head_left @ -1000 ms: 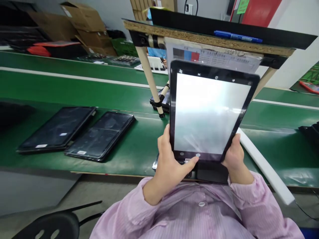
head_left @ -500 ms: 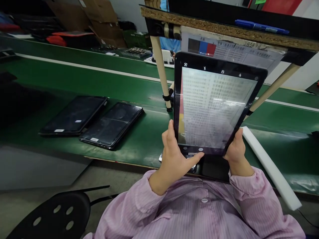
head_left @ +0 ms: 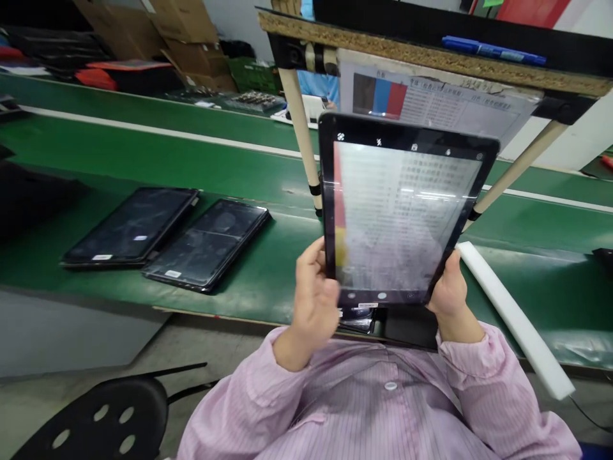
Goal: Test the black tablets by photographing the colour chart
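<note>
Both my hands hold a black-framed tablet (head_left: 407,217) upright in front of me, by its lower corners. My left hand (head_left: 313,297) grips the lower left edge and looks slightly blurred. My right hand (head_left: 450,287) supports the lower right corner, with its fingers hidden behind the tablet. The screen shows a camera view of a printed sheet with rows of small text. Below the tablet lie a small dark device (head_left: 357,319) and a black pad (head_left: 409,326), partly hidden. Two dark tablets (head_left: 131,227) (head_left: 208,244) lie face up on the bench to the left.
A green bench mat (head_left: 163,153) runs across the view beneath a raised wooden shelf (head_left: 431,54) on beige legs, holding blue markers (head_left: 493,51). A colour-swatch paper (head_left: 431,96) hangs from it. A white foam strip (head_left: 512,313) lies at right; a black stool (head_left: 96,415) stands at lower left.
The tablet has shifted slightly left and tilted. My left thumb has come off the tablet's lower front edge. The view has settled, with the screen still showing the printed sheet.
</note>
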Action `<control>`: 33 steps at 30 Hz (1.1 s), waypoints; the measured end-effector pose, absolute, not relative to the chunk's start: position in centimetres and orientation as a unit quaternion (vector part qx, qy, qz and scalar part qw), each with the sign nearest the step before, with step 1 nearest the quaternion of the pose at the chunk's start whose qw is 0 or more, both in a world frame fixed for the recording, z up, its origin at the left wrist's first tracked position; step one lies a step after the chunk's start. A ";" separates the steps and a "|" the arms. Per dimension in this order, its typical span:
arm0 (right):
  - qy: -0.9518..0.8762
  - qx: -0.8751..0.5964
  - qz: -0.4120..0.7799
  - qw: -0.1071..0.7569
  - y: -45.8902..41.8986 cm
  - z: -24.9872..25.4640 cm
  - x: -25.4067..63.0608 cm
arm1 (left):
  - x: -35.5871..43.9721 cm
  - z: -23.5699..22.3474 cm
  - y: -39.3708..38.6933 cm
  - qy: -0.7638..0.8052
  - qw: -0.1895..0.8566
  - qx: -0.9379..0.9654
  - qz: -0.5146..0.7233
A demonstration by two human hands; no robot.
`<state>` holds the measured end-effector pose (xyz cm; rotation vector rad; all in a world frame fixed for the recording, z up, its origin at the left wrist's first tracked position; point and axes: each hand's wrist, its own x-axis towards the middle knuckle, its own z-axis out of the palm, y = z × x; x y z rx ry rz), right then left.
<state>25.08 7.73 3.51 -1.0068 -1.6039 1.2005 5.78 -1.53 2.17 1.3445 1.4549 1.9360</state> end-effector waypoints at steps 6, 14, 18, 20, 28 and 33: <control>-0.694 -0.328 0.399 0.501 5.9 5.9 26.7 | 5.2 2.6 -1.0 0.460 0.392 0.332 0.724; -0.737 -0.379 0.290 0.479 6.7 10.3 30.2 | 7.7 0.6 -0.7 0.455 0.482 0.322 0.676; -0.748 -0.401 0.248 0.467 7.5 8.6 32.2 | 9.2 0.5 -0.7 0.455 0.530 0.265 0.665; -0.740 -0.406 0.288 0.452 8.3 6.6 33.5 | 10.2 0.9 -0.5 0.450 0.575 0.217 0.648; -0.745 -0.487 0.208 0.406 7.9 0.3 36.9 | 14.2 0.6 1.6 0.479 0.685 0.076 0.543; -0.848 -0.467 0.115 0.222 5.8 0.9 35.1 | 12.4 -0.9 -0.1 0.516 0.599 0.202 0.579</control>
